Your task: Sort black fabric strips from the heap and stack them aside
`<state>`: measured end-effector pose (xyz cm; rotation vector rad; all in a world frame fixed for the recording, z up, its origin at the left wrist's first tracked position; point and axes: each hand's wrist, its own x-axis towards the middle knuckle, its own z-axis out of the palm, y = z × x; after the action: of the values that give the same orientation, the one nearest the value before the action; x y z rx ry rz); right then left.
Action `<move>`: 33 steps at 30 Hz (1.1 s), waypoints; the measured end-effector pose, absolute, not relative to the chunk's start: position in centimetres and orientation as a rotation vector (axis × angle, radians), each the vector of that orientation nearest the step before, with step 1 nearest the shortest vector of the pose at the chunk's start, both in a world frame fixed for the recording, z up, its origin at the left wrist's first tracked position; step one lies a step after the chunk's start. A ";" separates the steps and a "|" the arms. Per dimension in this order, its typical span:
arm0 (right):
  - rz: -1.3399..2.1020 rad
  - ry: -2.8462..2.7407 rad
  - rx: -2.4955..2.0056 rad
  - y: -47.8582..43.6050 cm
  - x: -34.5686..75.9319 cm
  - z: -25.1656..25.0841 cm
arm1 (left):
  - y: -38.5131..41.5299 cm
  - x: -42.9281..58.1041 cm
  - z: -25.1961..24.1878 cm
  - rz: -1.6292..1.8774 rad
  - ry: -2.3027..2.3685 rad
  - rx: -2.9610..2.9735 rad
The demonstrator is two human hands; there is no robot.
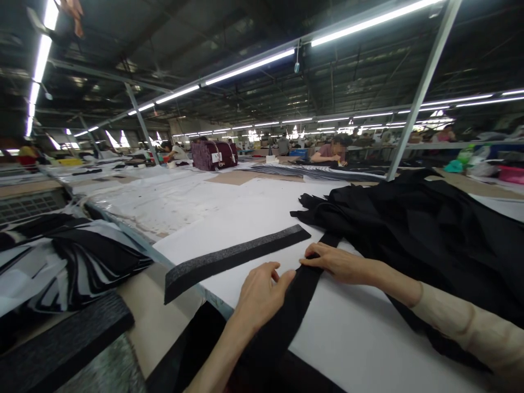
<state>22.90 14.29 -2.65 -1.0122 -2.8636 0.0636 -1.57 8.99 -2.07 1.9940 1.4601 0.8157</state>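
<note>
A long black fabric strip (301,295) runs over the table's front edge toward me. My right hand (338,262) pinches it near its far end, thumb and fingertips at the strip's left edge. Just left of the strip is my left hand (262,292), fingers loosely bent and thumb apart from them, with nothing visible in its grasp. Beyond that hand lies a stack of narrow black strips (237,254) with a grey speckled side, its near end sticking out past the table edge. A heap of black fabric (413,218) spreads to the right of my right hand.
White sheeting covers the table (245,210). Stacked black and white pieces (85,262) and another dark strip stack (69,338) lie lower left. A metal post (421,87) rises at right. Maroon bundles (213,155) and a person (329,152) are farther back.
</note>
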 end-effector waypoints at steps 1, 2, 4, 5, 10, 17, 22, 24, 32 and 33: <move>0.053 -2.857 -1.025 14.2 22.9 -2.7 | 8.9 -1.0 -2.2 0.782 1.470 2.057; 0.043 -2.852 -1.036 14.0 22.8 -2.7 | 8.8 -0.5 -2.3 0.750 1.481 2.109; 0.036 -2.848 -1.050 13.9 22.9 -2.8 | 8.5 0.0 -2.9 0.707 1.512 2.198; 0.041 -2.849 -1.049 13.9 23.0 -2.9 | 8.3 0.1 -3.2 0.697 1.528 2.243; 0.083 -2.878 -1.073 13.8 22.8 -2.6 | 7.4 -0.2 -5.0 0.653 1.601 2.543; -0.037 -3.088 -1.174 12.0 20.3 -1.0 | 7.2 -0.2 -4.5 0.475 1.632 2.691; -0.116 -3.025 -1.204 11.4 19.9 -1.3 | 5.5 -3.1 -4.2 0.641 1.534 2.368; 0.021 -3.005 -1.173 11.6 20.3 -1.7 | 4.6 -4.1 -4.8 0.717 1.523 2.341; 0.367 -3.097 -1.151 10.9 18.6 -0.9 | 3.6 -5.0 -6.7 0.839 1.562 2.645; 0.354 -3.111 -1.141 10.6 18.1 -0.7 | 3.6 -5.2 -6.8 0.842 1.555 2.674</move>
<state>18.06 10.59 -0.69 -1.1414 -3.1113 0.3541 -5.16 3.57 -6.76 2.6742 1.5548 0.8418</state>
